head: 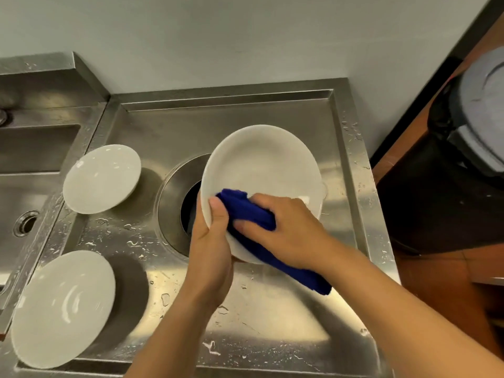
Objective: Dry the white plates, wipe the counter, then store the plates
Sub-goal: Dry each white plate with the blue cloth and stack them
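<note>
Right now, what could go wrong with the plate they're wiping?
The left hand grips the plate just by its rim, over the round hole in the steel counter; if it slips while the blue cloth rubs, it could chip. The counter has water drops, so putting it down there might wet it again.

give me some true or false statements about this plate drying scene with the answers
1. The left hand grips the held plate by its rim. True.
2. The right hand presses a red cloth against it. False: the cloth is blue.
3. Two other white plates, the small plate and the large plate, rest on the steel counter. True.
4. Those two plates are stacked. False: they lie apart.
5. The steel counter is dry. False: water drops lie on it.
</note>
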`<state>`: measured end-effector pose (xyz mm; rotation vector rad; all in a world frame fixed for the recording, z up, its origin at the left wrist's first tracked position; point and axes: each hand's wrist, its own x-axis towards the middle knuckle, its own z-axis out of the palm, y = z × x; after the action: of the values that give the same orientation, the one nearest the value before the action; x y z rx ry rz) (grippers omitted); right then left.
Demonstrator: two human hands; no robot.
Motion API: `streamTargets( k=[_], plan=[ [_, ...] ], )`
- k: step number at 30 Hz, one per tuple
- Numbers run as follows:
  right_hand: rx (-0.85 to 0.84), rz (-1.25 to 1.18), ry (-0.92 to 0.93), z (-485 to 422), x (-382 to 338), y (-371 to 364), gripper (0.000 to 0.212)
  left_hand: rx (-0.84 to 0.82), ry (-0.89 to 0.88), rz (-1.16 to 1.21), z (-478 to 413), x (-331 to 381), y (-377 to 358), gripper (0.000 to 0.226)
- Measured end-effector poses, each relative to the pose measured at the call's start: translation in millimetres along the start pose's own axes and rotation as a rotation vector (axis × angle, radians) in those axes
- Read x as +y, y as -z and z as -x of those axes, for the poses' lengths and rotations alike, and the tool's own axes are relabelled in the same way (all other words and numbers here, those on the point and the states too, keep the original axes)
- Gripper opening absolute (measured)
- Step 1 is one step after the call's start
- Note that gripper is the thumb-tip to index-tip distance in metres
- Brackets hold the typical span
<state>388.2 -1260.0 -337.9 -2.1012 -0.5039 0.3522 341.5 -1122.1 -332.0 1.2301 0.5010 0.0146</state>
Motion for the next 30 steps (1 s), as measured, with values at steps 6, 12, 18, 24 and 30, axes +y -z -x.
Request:
streamTargets(
  k=[6,12,18,24,30],
  plan=[
    [0.220,0.569,-0.093,-19,29,40,0.029,-0.003,0.091,0.026,14,-10,-6,0.055],
    [-0.011,0.010,-0.001,-21,-2,-2,0.017,0.055,0.086,0.075,-1,-5,-8,0.053],
    [0.073,0.681,-0.113,-1,41,45,0.028,0.007,0.055,0.014,1,-12,6,0.035],
    [0.208,0.191,0.015,-18,1,8,0.021,-0.035,0.166,0.105,5,-24,-19,0.058],
    [-0.056,0.496,-0.037,39,29,40,0.022,-0.061,0.115,0.010,0,-28,-4,0.053]
  ],
)
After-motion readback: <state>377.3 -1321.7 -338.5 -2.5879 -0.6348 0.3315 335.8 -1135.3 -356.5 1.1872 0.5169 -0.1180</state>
